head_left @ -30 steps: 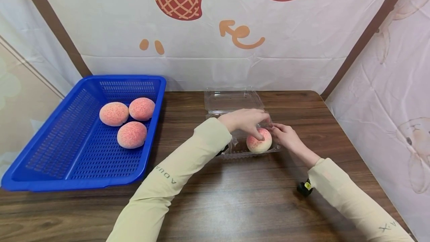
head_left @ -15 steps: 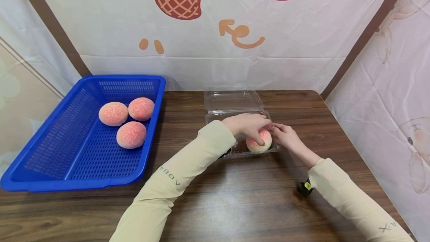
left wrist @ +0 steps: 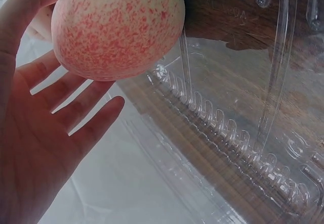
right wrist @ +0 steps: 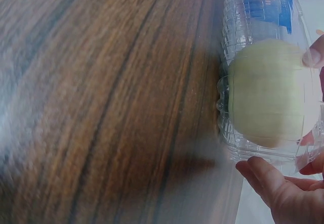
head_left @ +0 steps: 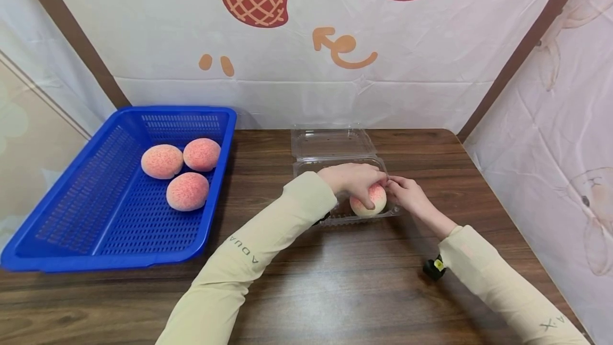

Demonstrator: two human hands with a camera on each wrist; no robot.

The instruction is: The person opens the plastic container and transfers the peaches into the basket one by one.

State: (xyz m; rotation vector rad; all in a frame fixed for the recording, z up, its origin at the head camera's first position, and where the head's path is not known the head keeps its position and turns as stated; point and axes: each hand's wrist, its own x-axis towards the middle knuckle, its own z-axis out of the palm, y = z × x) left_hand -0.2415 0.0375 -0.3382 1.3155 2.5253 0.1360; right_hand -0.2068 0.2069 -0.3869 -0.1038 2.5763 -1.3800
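My left hand (head_left: 355, 179) holds a pink-speckled peach (head_left: 371, 204) in the right part of a clear plastic clamshell box (head_left: 342, 221). The left wrist view has the thumb on one side of the peach (left wrist: 119, 29) and the fingers bent behind it. My right hand (head_left: 408, 195) pinches the box's right rim. Through the clear wall in the right wrist view, the peach's pale underside (right wrist: 266, 92) shows, above the right fingers (right wrist: 271, 178). The box's lid (head_left: 333, 144) lies folded back, away from me. Part of the box is hidden under the left forearm.
A blue perforated basket (head_left: 139, 228) stands at the left with three more peaches (head_left: 188, 191) in it. Everything rests on a dark wooden table (head_left: 325, 286). A printed white cloth (head_left: 407, 89) hangs behind the table's far edge.
My left hand has shifted slightly right and toward me, its thumb lower on the peach. The peach has moved a touch left. My right hand stays at the rim.
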